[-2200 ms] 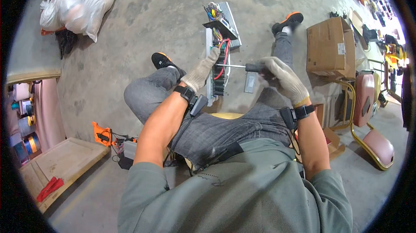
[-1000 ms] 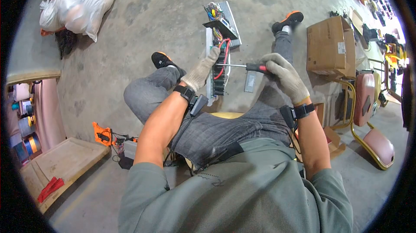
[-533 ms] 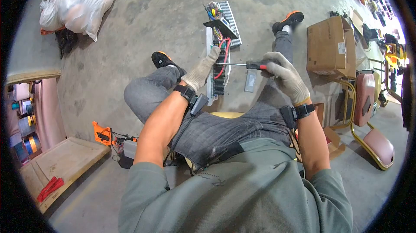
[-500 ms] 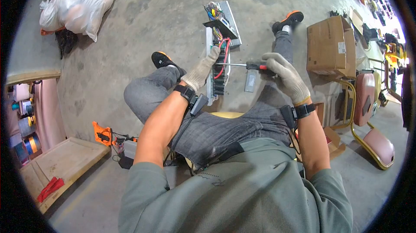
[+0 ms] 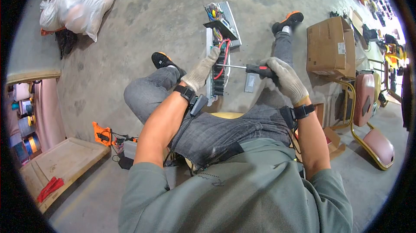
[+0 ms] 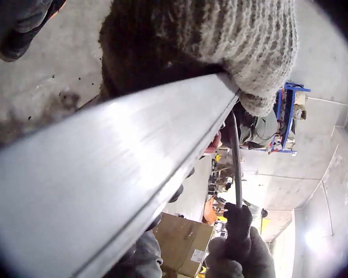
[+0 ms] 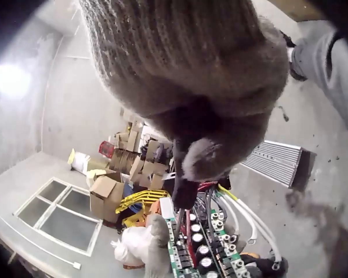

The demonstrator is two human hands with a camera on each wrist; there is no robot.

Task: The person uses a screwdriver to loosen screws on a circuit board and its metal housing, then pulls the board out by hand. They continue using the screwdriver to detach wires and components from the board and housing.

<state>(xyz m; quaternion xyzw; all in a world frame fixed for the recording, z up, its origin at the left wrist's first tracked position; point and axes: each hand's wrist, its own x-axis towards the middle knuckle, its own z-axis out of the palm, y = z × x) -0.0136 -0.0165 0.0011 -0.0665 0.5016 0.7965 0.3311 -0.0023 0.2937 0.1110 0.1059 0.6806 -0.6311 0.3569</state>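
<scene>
My gloved left hand [image 5: 200, 71] grips the edge of a long metal housing that holds a circuit board [image 7: 180, 255] with black capacitors and thick red wires. The housing's smooth silver side [image 6: 98, 168] fills much of the left wrist view. My gloved right hand [image 5: 286, 79] holds a screwdriver [image 5: 255, 69] by its black and red handle. Its steel shaft [image 6: 238, 162] points level to the left, the tip at the board beside my left fingertips. The tip itself is hidden by the glove and board edge.
Beyond the board, joined by wires, lies a finned silver casing [image 5: 234, 25]. A small grey rectangular piece [image 5: 250, 83] lies on the floor near my right leg. A cardboard box [image 5: 326, 47] and a pink-seated chair [image 5: 365, 98] stand at the right; white sacks [image 5: 86, 9] lie far left.
My right hand has turned the screwdriver handle and shifted its fingers along it, so more black handle shows now. The left hand and the housing have stayed in place.
</scene>
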